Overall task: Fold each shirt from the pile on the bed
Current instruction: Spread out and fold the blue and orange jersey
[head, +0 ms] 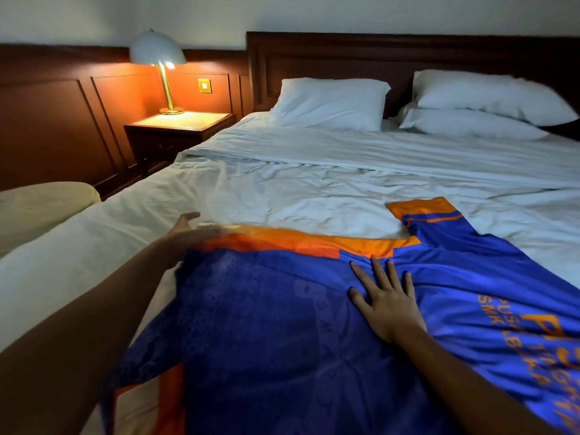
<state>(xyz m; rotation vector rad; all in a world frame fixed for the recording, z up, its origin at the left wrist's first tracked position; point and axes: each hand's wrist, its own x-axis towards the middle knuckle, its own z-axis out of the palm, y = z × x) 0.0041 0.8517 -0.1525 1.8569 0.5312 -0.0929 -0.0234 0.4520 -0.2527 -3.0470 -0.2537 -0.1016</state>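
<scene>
- The shirt (282, 309), blue with orange trim, lies spread across the near part of the bed (314, 199), running from the lower left out past the right border of the view.
- Its orange-banded far edge (314, 240) runs roughly straight across the sheet. A sleeve (430, 215) with an orange cuff juts toward the pillows at the right end of that edge.
- The left part of the shirt shows a darker, patterned blue; its left edge rises off the sheet near the left forearm.
- Orange lettering (533, 337) shows on the right part of the shirt.
- The left hand (188, 233) is at the far-left corner of the orange band, touching the cloth. It is blurred, so I cannot tell whether it grasps the edge or only lies on it.
- The right hand (386, 302) rests flat on the blue cloth just below the orange band, released, its fingers spread.
- Beyond the far edge of the shirt, rumpled white sheet stretches bare up to a turned-back cover (345, 146).
- One pillow (329, 102) and a stacked pair of pillows (483, 108) lean at the dark wooden headboard (345, 54).
- Bare sheet also lies to the left of the shirt, as far as the bed's left side.
- Past that side stands a bedside tabletop (201, 119) carrying a lit lamp (158, 58), well apart from the shirt.
- A cream-coloured padded shape (40, 202) sits just beside the bed at the left border.
</scene>
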